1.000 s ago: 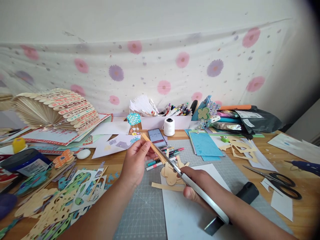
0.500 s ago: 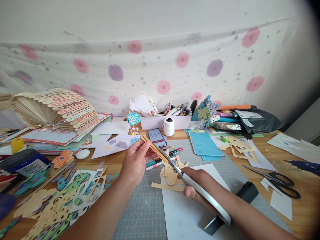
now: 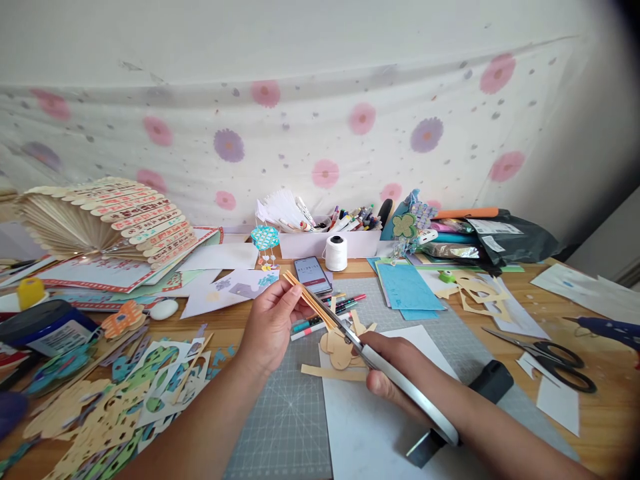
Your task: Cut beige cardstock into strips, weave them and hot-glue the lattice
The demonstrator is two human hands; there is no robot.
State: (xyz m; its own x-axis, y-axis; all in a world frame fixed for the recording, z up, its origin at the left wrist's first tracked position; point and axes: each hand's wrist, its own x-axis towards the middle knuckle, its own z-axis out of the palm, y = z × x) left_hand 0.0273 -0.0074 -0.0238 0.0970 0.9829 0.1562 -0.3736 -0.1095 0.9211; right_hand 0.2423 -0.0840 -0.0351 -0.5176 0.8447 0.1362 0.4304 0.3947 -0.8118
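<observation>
My left hand [image 3: 269,323] pinches a small bundle of thin orange-tan strips [image 3: 316,305] between thumb and fingers, above the middle of the table. My right hand [image 3: 400,373] is wrapped around a pair of scissors with a pale grey-white handle [image 3: 419,393]. The scissor blades point up and left and lie along the strips; whether they touch them I cannot tell. Below the blades are tan paper cut-outs [image 3: 341,353] and a long tan paper strip [image 3: 333,373], partly on a white sheet [image 3: 370,427].
A grey cutting mat [image 3: 280,427] lies under my hands. Paper scraps [image 3: 115,413] cover the left side. Behind are a phone [image 3: 311,275], a thread spool [image 3: 337,255] and markers [image 3: 350,305]. On the right lie black scissors [image 3: 555,357] and a glue gun [image 3: 607,328].
The whole view has shifted slightly. Both hands, the strips and the scissors keep nearly the same position relative to each other.
</observation>
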